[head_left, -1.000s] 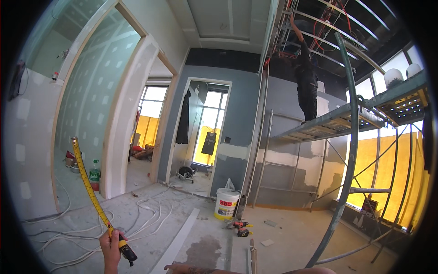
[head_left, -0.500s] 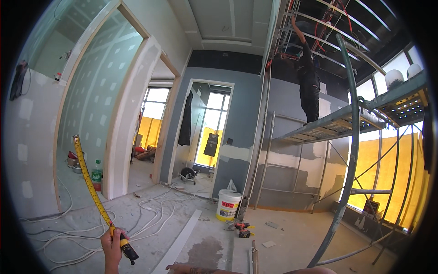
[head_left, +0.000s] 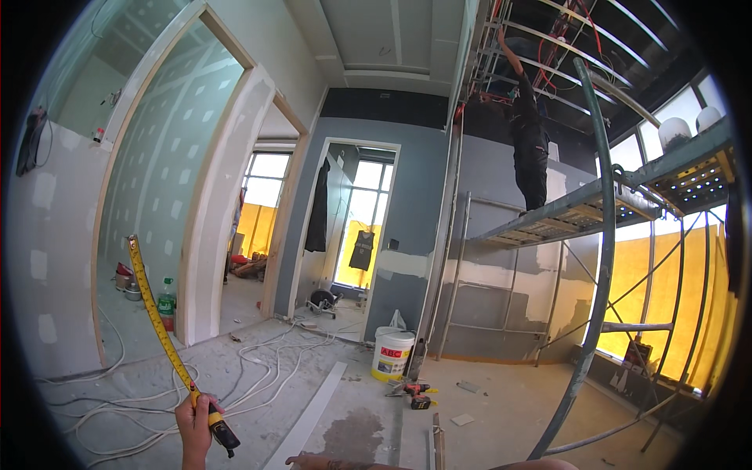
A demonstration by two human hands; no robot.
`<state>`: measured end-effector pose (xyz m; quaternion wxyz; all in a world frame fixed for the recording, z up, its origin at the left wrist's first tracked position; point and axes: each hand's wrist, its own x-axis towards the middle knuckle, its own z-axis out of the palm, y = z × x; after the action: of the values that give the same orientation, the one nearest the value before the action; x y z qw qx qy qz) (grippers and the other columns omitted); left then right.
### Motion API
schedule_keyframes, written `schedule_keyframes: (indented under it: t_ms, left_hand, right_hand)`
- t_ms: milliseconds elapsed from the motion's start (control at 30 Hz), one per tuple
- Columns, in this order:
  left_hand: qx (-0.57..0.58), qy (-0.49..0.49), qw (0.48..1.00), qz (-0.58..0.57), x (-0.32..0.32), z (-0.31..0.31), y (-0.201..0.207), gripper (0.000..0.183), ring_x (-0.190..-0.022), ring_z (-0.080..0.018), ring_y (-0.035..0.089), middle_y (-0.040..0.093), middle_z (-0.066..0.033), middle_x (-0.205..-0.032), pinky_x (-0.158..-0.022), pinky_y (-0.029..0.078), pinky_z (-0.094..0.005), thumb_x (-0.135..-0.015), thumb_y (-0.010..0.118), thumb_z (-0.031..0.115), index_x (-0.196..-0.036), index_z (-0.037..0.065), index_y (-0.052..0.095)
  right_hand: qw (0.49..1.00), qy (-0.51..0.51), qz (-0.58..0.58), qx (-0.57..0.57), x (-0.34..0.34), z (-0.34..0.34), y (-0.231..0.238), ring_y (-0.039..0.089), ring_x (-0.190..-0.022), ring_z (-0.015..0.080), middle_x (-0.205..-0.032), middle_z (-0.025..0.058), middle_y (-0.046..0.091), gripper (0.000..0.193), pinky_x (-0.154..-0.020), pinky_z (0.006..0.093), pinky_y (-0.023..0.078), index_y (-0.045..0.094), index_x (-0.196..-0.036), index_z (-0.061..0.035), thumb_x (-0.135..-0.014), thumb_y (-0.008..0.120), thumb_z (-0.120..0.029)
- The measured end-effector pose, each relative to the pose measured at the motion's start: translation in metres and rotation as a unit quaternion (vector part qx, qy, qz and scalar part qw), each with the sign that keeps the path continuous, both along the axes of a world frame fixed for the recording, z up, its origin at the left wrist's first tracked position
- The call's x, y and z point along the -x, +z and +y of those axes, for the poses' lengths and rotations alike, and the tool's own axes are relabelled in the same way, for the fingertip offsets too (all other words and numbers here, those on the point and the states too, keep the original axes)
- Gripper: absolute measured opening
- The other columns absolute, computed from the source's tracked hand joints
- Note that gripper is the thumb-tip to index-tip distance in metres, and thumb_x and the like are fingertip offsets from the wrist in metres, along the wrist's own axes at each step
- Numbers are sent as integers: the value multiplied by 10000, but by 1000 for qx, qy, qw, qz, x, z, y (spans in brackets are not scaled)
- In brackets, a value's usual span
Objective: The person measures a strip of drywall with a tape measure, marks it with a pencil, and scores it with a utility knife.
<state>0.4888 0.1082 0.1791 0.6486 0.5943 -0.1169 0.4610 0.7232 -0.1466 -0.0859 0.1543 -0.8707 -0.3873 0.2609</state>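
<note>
My left hand [head_left: 194, 420] is closed around the black-and-yellow case of a tape measure [head_left: 222, 429] at the lower left. Its yellow blade [head_left: 160, 329] extends up and away from the case, bending slightly, with the metal hook end in front of the green board wall. At the bottom edge, my right hand [head_left: 304, 462] shows only in part, its tattooed forearm reaching in from the right. The lower edge of the picture cuts off its fingers, so their pose cannot be made out.
White cables [head_left: 258, 368] coil over the concrete floor beside a long pale strip [head_left: 309, 415]. A white-and-yellow bucket [head_left: 392, 352] stands near a cordless drill [head_left: 417, 394]. At the right rises a scaffold [head_left: 607, 258]; a person [head_left: 529, 149] on its platform reaches toward the ceiling frame.
My left hand and the tape measure have shifted very slightly downward. The blade stays extended. On the scaffold, the person still reaches up.
</note>
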Motion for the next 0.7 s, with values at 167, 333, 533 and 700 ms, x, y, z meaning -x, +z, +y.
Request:
schedule_keyframes:
  t_ms: [167, 333, 533, 700]
  left_hand:
    - [0, 4, 1000, 8, 1, -1, 1, 369, -575, -134, 613, 593, -65, -645, -532, 469, -250, -986, 503, 304, -814, -12, 587]
    - [-5, -4, 1000, -5, -2, -6, 6, 365, -580, -134, 615, 594, -66, -643, -532, 469, -250, -985, 505, 302, -814, -9, 589]
    - [-18, 8, 1000, 10, 1, 0, 0, 337, -573, -125, 606, 603, -67, -643, -528, 461, -244, -978, 518, 273, -803, -4, 594]
    - [-38, 22, 999, 11, 4, -5, 7, 293, -567, -124, 607, 604, -68, -626, -526, 464, -249, -968, 510, 199, -816, -29, 614]
  right_hand:
    - [1000, 5, -1, -19, -7, -2, -11, 608, -553, 177, -709, 69, 656, 623, -497, 346, 535, 450, -1358, -181, -800, 666, -356]
    - [998, 16, -48, -44, -26, -6, -31, 597, -532, 168, -691, 65, 651, 617, -487, 338, 528, 451, -1359, -190, -802, 661, -351]
    - [999, -30, 13, -16, 0, -2, -3, 591, -523, 166, -701, 61, 653, 637, -468, 327, 518, 450, -1362, -206, -789, 661, -387]
    - [999, -25, -6, -29, 8, -5, 7, 608, -572, 188, -752, 77, 665, 556, -514, 357, 524, 521, -1302, -190, -803, 653, -398]
